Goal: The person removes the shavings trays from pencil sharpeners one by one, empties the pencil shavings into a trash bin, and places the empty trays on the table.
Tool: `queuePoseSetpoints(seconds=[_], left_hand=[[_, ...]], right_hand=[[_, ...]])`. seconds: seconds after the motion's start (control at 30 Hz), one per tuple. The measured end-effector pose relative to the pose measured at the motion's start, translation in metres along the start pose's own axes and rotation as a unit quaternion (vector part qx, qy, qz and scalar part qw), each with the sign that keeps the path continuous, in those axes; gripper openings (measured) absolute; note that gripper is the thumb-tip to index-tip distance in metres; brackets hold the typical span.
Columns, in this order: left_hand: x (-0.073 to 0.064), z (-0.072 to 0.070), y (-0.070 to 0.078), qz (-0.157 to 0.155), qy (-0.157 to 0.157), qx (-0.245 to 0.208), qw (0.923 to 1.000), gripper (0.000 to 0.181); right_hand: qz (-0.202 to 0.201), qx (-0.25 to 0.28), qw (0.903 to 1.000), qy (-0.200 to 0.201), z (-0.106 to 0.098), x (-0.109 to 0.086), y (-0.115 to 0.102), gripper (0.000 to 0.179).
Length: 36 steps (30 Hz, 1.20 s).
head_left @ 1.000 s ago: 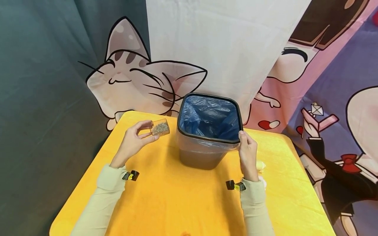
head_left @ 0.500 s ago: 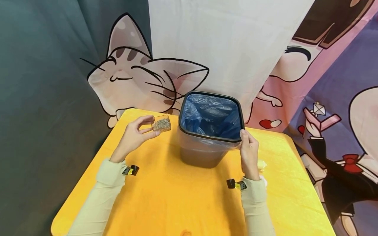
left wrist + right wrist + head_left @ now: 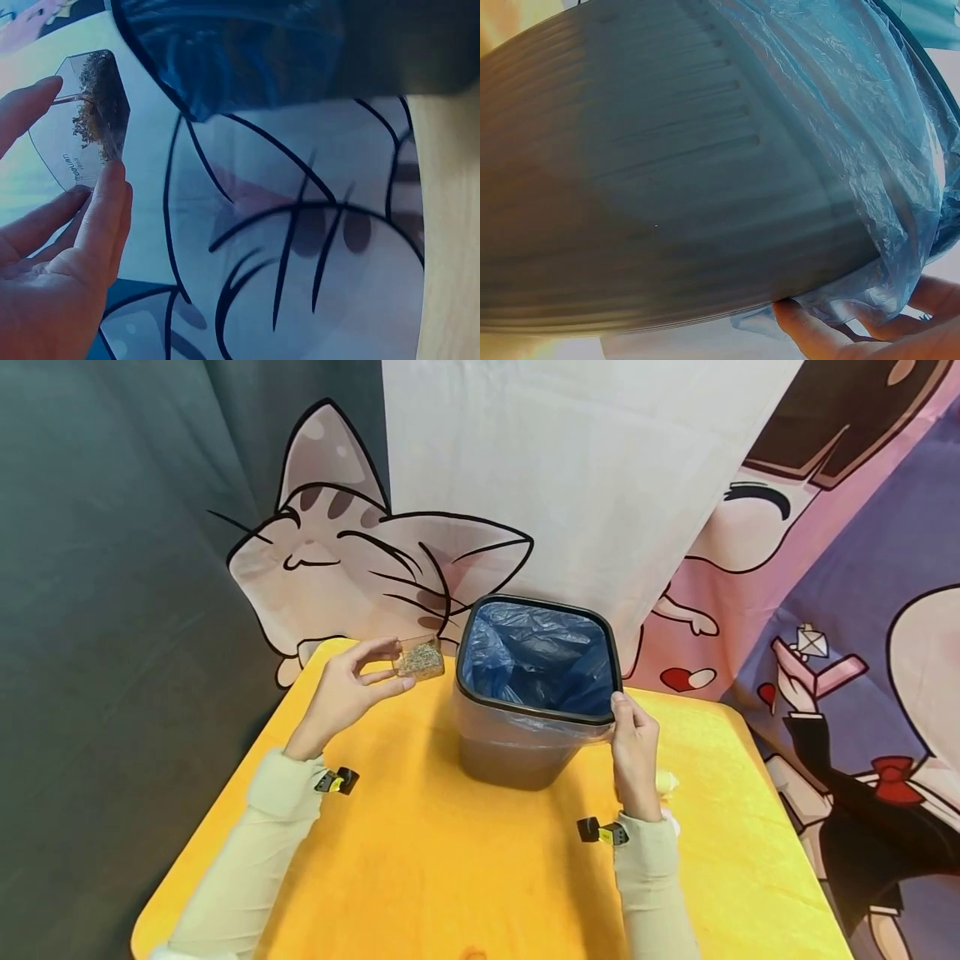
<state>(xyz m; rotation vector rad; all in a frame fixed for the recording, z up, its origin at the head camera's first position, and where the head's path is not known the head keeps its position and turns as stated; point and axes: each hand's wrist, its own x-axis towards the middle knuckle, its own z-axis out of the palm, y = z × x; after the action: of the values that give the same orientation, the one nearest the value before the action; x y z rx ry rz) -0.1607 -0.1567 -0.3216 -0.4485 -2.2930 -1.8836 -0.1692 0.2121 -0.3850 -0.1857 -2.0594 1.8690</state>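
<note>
My left hand [image 3: 347, 692] pinches a small clear plastic box [image 3: 420, 657] between thumb and fingers, raised just left of the bin. Dry, grey-brown crumbly bits lie inside the box, and its wall carries small printing in the left wrist view. In the middle of the table stands a dark trash can [image 3: 517, 764] with a black rim and a blue plastic liner [image 3: 540, 652] folded over the edge. At its near right corner my right hand [image 3: 635, 739] grips the rim and liner. The right wrist view shows the ribbed side of the can, with fingers [image 3: 817, 330] at the liner's overhang.
A yellow cloth covers the table [image 3: 450, 868]. Beyond my right wrist a small pale yellow object [image 3: 665, 782] lies partly hidden on the cloth. A printed curtain with a cartoon cat [image 3: 322, 560] hangs close behind the table.
My left hand has moved up and slightly right with the clear box, which is now closer to the bin and more tilted. The right hand keeps its grip on the rim.
</note>
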Motion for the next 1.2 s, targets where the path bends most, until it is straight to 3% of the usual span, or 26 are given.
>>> queuePoseSetpoints(seconds=[0.2, 0.4, 0.87, 1.2], left_hand=[[0.007, 0.003, 0.007, 0.0, -0.032, -0.025, 0.9992, 0.059], [0.013, 0.009, 0.012, 0.003, -0.04, -0.035, 0.9986, 0.057], [0.033, 0.032, 0.019, 0.014, -0.072, -0.018, 0.9972, 0.058], [0.04, 0.048, 0.023, 0.017, -0.07, 0.019, 0.9973, 0.057]], right_hand=[[0.008, 0.006, 0.9999, -0.002, -0.001, 0.0, 0.001, 0.041], [0.002, 0.011, 0.9999, 0.002, -0.001, 0.001, 0.002, 0.04], [-0.031, 0.001, 0.9995, 0.01, 0.002, 0.003, 0.002, 0.04], [-0.034, -0.008, 0.9993, 0.015, 0.002, 0.004, 0.004, 0.04]])
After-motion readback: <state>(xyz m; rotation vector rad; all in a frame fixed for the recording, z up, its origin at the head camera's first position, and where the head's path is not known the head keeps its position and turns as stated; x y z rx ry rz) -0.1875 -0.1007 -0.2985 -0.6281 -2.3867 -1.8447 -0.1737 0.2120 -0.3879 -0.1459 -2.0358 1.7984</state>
